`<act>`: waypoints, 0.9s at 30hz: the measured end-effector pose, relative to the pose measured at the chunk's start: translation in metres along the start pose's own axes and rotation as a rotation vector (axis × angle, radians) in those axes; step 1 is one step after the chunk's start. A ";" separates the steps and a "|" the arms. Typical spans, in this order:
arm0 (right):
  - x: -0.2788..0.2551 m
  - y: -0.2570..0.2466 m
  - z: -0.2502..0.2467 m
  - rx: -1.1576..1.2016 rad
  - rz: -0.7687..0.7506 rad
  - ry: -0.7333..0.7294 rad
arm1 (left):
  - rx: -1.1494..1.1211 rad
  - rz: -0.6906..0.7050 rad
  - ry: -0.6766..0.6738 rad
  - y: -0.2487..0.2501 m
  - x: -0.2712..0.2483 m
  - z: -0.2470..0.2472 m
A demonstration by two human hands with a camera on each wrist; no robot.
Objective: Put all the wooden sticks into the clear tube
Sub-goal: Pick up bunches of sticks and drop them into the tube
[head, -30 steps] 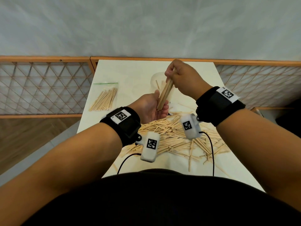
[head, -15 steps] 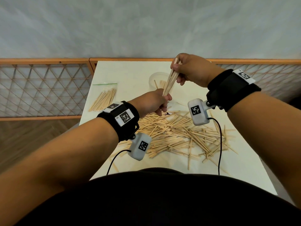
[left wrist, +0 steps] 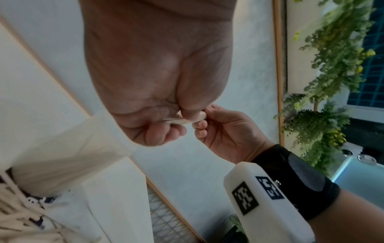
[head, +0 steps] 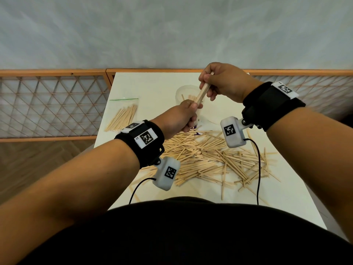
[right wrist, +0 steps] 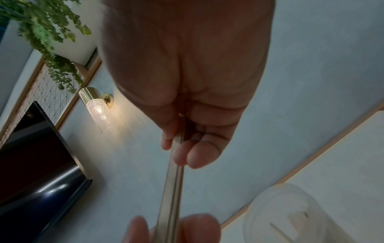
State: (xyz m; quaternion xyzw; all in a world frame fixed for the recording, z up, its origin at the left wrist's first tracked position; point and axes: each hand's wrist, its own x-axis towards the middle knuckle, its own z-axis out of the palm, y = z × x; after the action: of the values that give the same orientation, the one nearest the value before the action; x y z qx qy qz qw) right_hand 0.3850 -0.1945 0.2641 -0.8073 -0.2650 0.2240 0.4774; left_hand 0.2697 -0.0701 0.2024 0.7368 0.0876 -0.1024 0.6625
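Presently my right hand (head: 225,81) has its grip clamped on the upper end of a small bundle of wooden sticks (head: 202,92), thumb and fingers curled round it. My left hand (head: 178,119) pinches the lower end of that same bundle between thumb and fingertips. The sticks are pale, flat and narrow, pressed face to face, and the bundle slants from upper right down to lower left, held above the bench (head: 145,87).

The clear tube (head: 186,92) stands upright on the bench just behind my hands, its mouth open, with a few sticks already leaning inside. A large loose pile of sticks (head: 210,159) lies scattered nearer to me. A clear bag of sticks (head: 123,116) lies to the left, well apart from the pile.

Against half a second ago, the bundle sits lower and closer to the tube's mouth, the sticks are drawn tighter together, and my right hand has dropped slightly.
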 end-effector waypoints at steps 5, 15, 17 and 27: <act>0.004 -0.006 -0.010 -0.098 0.001 -0.035 | 0.050 0.019 0.045 -0.005 0.003 -0.007; 0.021 -0.015 -0.020 -0.259 0.063 -0.061 | 0.094 0.009 0.062 -0.021 0.015 -0.018; 0.028 -0.018 -0.019 -0.336 0.061 -0.042 | 0.118 -0.006 0.081 -0.022 0.019 -0.021; 0.069 -0.016 -0.019 -0.852 -0.090 0.127 | 0.229 -0.223 0.189 -0.073 0.026 -0.061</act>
State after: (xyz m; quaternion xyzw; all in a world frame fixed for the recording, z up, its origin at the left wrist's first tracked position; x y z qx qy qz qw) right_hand 0.4456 -0.1556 0.2791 -0.9321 -0.3386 0.0233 0.1264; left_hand 0.2774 -0.0017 0.1317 0.7995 0.2186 -0.1149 0.5475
